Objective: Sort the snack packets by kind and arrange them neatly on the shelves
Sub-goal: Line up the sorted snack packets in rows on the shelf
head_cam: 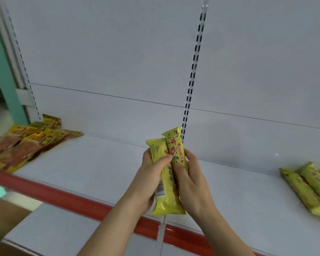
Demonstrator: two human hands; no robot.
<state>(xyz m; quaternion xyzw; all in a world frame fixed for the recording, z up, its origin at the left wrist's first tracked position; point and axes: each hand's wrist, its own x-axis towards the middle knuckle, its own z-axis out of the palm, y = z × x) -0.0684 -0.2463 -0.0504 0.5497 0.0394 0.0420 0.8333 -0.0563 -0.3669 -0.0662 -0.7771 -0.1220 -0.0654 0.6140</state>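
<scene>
Nearest to me, the left hand (148, 175) and the right hand (189, 179) come together above the shelf (104, 172), each with fingers and thumb curled round a long yellow packet (167, 174), the two packets held side by side and upright, ends nearly level (squaring them up, I would guess, so they can go down as a matched pair). Below the wrists runs the red shelf edge (67, 197). Further right, more yellow packets of the same kind (310, 189) lie flat in a row on the shelf, probably where this pair belongs. Away to the left, a separate heap of brown-and-gold packets (24, 145) is kept well apart, against the slotted upright (191, 74) wall.
</scene>
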